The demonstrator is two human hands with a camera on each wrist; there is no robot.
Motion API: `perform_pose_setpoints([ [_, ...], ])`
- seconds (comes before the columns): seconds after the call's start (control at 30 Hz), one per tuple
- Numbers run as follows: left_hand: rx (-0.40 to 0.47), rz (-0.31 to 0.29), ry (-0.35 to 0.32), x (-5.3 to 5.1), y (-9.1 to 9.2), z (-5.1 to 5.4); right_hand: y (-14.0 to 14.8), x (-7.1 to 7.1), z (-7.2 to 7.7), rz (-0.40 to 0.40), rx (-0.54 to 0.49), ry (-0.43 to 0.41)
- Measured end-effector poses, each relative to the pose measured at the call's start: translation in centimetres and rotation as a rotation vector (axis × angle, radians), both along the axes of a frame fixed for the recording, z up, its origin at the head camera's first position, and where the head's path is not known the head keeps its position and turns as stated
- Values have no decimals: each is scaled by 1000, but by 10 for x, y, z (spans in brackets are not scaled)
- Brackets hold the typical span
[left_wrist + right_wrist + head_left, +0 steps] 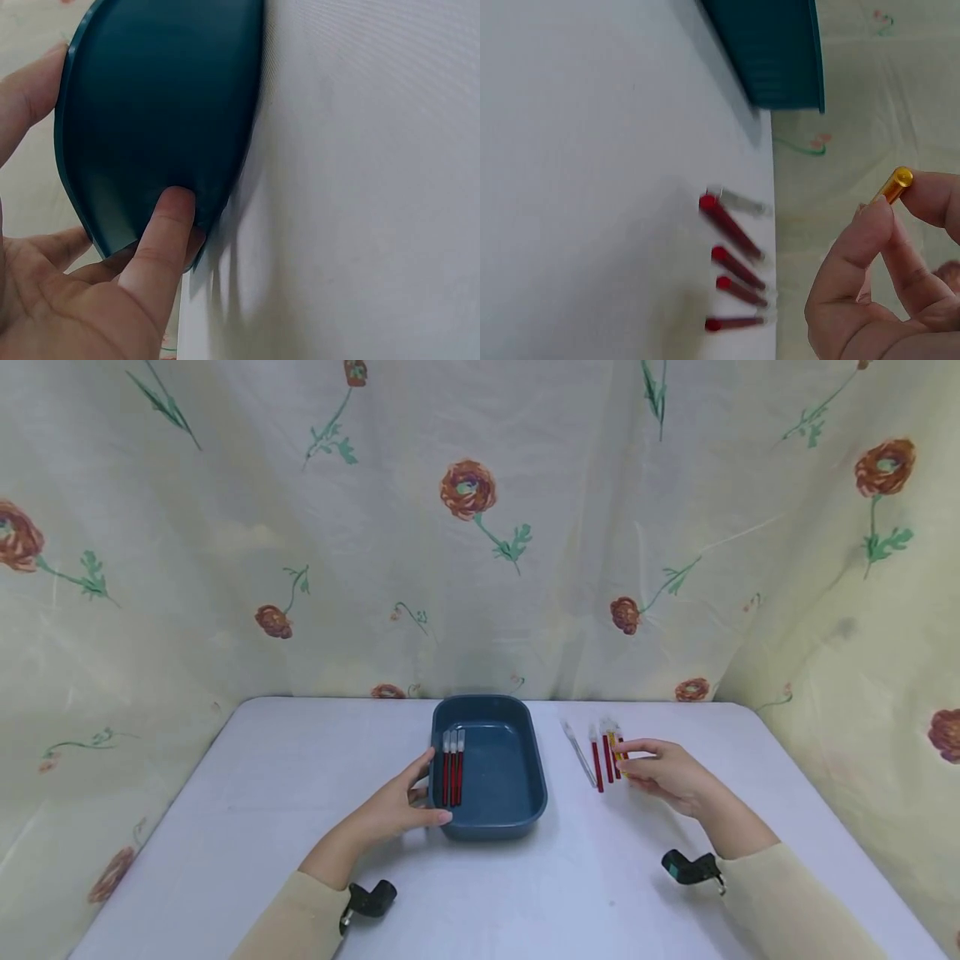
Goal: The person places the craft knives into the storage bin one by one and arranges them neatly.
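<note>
My left hand [390,806] holds the near left side of a dark blue plastic tray [487,831], its thumb at the front corner. In the left wrist view, a fingertip lies against the outer wall. Inside the tray, along its left side, three red craft knives [453,777] with clear caps lie side by side. On the right, my right hand [663,772] pinches a yellow craft knife [892,186] between thumb and fingers, its round end showing in the right wrist view. Below that hand lie several red craft knives [733,231], partly covered in the head view.
A silver craft knife [579,753] lies slanted between the tray and the red ones. The white table [300,768] ends at a flowered curtain [360,568] behind and at both sides. A small black camera [690,867] hangs at each wrist.
</note>
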State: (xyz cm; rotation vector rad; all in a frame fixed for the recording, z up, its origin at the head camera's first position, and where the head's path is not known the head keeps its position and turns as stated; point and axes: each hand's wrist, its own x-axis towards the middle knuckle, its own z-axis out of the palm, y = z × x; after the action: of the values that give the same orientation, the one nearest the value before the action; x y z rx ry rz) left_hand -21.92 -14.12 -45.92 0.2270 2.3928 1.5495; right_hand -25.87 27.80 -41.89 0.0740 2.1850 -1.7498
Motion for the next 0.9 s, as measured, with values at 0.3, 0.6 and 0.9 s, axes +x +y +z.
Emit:
perform_pose_setpoints([
  [0.3,6,-10,-1,-2,1,2,-34,8,14,74,-113,-5],
  [0.6,-11,4,-11,-1,2,2,-72,9,25,118,-141,-35],
  [0.9,0,3,-6,2,1,1,-108,9,28,123,-121,-73],
])
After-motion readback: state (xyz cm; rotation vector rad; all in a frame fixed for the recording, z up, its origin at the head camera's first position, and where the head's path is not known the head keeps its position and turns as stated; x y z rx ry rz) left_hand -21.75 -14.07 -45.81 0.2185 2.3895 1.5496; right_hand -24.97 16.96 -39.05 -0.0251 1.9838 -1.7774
